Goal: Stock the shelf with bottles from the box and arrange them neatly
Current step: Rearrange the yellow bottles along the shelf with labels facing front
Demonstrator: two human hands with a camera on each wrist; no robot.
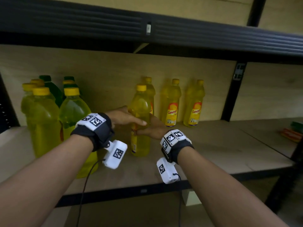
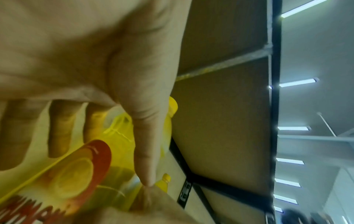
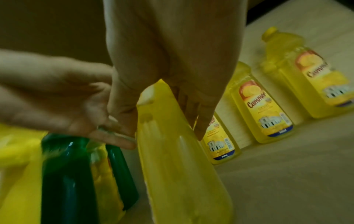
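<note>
I hold a slim yellow plastic bottle (image 1: 140,122) upright on the wooden shelf (image 1: 213,148) between left hand (image 1: 122,117) and right hand (image 1: 154,128), several bottles stocked, row unfinished.

orange-and-green object (image 1: 292,131) — far right, blurred | ceiling strip lights (image 2: 297,82) | white block (image 1: 192,196) — below

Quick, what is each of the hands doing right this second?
Left hand: fingers straight, touching the left side of the yellow bottle; not gripping.
Right hand: fingers and thumb wrapped round the same bottle, holding it upright on the shelf.
</note>
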